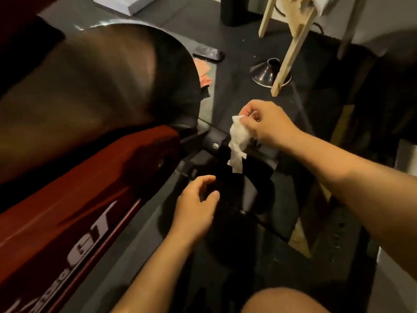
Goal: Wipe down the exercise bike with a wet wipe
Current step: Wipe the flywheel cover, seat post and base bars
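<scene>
The exercise bike fills the left side: a red frame (pixel 74 199) with white lettering and a large dark flywheel cover (pixel 94 86) above it. A black crank arm (pixel 214 138) with a silver bolt leads to a dark pedal (pixel 234 193) at centre. My right hand (pixel 266 123) pinches a crumpled white wet wipe (pixel 239 138), which hangs down over the crank end. My left hand (pixel 196 204) hovers with loosely curled fingers at the pedal's left side and holds nothing. The pedal is too dark to make out in detail.
Dark rubber floor lies all around. A black metal funnel-shaped base (pixel 268 72) and pale wooden legs (pixel 291 44) stand at the back right. A dark flat object (pixel 208 53) and pinkish scraps (pixel 204 73) lie behind the flywheel. My bare knee (pixel 284 301) shows at the bottom.
</scene>
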